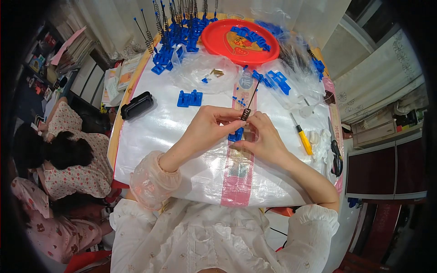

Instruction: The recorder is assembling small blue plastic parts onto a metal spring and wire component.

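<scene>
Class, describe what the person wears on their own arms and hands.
The left hand and right hand wear no gloves. Both arms have white sleeves with ruffled edges; the left forearm also wears a sheer, pale-pink gathered cuff.

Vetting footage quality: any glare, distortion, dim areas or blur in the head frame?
Head view: glossy highlights on the white sheet and clear plastic bag; black fisheye vignette at the corners, room edges bending toward the rim; dark red cabinet dim at right; left hand and right hand fairly sharp, no obvious motion blur.
</scene>
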Motion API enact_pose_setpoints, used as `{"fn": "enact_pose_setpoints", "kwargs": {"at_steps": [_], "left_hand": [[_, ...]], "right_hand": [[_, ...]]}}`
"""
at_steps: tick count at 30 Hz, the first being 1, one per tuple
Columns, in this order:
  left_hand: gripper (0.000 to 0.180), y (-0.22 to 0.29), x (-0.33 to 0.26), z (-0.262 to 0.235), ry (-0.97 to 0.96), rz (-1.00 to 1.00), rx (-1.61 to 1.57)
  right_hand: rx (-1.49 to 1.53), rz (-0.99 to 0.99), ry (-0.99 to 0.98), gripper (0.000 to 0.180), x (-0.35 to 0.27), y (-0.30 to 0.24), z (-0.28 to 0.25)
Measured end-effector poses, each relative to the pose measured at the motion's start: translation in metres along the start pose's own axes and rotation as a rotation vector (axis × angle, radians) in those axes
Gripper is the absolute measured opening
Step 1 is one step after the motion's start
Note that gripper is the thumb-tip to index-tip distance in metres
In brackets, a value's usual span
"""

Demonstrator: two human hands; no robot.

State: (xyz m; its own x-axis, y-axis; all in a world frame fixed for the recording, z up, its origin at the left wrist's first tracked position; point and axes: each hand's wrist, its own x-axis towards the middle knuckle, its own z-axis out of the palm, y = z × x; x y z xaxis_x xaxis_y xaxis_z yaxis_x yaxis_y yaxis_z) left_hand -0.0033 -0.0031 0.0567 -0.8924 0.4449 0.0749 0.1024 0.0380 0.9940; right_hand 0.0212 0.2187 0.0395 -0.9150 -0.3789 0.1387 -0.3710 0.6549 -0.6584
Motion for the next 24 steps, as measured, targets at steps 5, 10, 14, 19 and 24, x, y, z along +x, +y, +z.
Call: {"fn": "enact_pose_setpoints", "kwargs": {"at_steps": [5,10,14,19,24], "left_hand": [[0.026,0.0,0.001,0.001,0.007,-0.023,-0.037],[0.026,-0.002,0.002,0.001,0.001,-0.025,-0.04],[0.026,-0.001,0.002,0.0,-0.004,-0.024,-0.024],[0.027,-0.005,0.003,0.002,0.016,-0.031,-0.022],[0.027,-0.001,0.002,0.004,0.038,-0.042,-0.013]], "right_hand": [[-0.031,-0.051,0.039,0.052,0.0,0.011,0.01],[-0.01,-0.047,0.061,0.048,-0.001,0.017,0.016],[0.015,0.005,-0.007,0.046,0.001,0.016,0.013],[0.029,0.001,-0.002,0.048,0.0,0.017,0.015],[0.023,-0.039,0.032,0.045,0.001,0.019,0.015]]}}
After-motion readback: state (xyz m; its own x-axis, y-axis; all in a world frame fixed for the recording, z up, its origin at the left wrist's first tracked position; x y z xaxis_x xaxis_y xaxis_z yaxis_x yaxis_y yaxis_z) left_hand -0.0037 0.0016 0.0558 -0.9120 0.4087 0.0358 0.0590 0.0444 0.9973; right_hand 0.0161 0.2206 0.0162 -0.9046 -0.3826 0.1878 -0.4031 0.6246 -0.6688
